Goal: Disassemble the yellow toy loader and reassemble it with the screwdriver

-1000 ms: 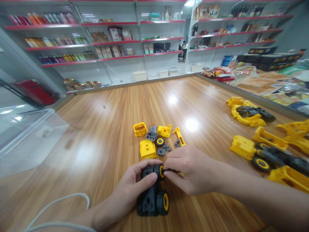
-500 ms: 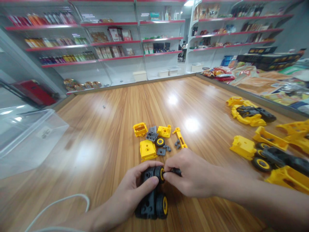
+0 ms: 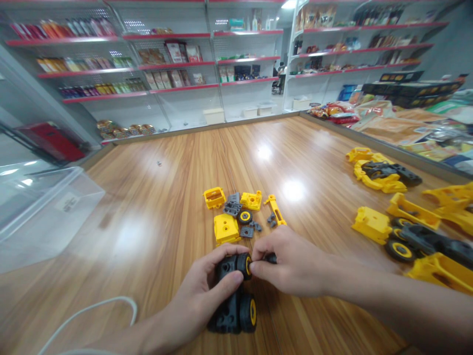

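My left hand (image 3: pixel 207 283) is wrapped round a black toy vehicle chassis (image 3: pixel 226 315), thumb and fingers at its far wheel (image 3: pixel 244 265). The near wheel (image 3: pixel 248 313), black with a yellow hub, is also on the right side of the chassis. A small black screwdriver (image 3: pixel 272 258) is pinched in my right hand (image 3: pixel 288 261), lying sideways with its front end at the far wheel's hub. My fingers cover most of it, and its tip is hidden. Just beyond my hands lie a yellow block part (image 3: pixel 226 229), a loose wheel (image 3: pixel 245 216) and small grey pieces (image 3: pixel 247 231).
More yellow parts (image 3: pixel 214 197) and a yellow arm piece (image 3: pixel 276 211) lie on the wooden table (image 3: pixel 177 197). Partly built yellow and black toy vehicles (image 3: pixel 401 250) are at the right. At left are a clear plastic bin (image 3: pixel 74 207) and a white cable (image 3: pixel 127 299).
My right hand and the back end of the screwdriver have shifted slightly, with less of its handle showing. My left hand still grips the chassis in nearly the same place.
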`<state>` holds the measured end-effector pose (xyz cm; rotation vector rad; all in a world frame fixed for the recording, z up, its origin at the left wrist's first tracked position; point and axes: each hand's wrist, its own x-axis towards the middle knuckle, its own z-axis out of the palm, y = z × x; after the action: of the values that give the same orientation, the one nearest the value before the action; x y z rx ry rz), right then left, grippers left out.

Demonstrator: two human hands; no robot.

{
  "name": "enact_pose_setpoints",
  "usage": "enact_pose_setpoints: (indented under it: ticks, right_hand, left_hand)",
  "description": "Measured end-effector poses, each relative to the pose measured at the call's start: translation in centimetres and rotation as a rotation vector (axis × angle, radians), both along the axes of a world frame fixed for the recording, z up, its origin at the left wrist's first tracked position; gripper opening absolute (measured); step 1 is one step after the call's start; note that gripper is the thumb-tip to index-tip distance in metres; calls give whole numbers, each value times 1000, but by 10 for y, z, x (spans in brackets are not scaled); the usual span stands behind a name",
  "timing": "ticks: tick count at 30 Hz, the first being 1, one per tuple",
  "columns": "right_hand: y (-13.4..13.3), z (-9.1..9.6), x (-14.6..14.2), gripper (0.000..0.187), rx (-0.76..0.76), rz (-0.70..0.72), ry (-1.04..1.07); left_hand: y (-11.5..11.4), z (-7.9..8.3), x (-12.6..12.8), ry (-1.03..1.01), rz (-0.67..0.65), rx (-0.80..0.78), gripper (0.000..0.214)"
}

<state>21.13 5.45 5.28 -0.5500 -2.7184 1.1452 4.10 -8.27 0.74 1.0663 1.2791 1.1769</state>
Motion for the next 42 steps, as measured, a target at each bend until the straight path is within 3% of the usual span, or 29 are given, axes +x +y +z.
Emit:
enact_pose_setpoints:
  ticks: [10, 29, 42]
  right_hand:
    - [9, -6, 1, 16, 265, 160, 115]
    - [11, -5, 3, 11, 309, 239, 228]
    - [10, -4, 3, 10, 339, 232, 156]
  left_hand:
    - [0, -3, -1, -81, -21, 19, 39]
    - [0, -1, -1, -119, 20, -24, 37]
    - [1, 0, -2, -70, 14, -25, 35]
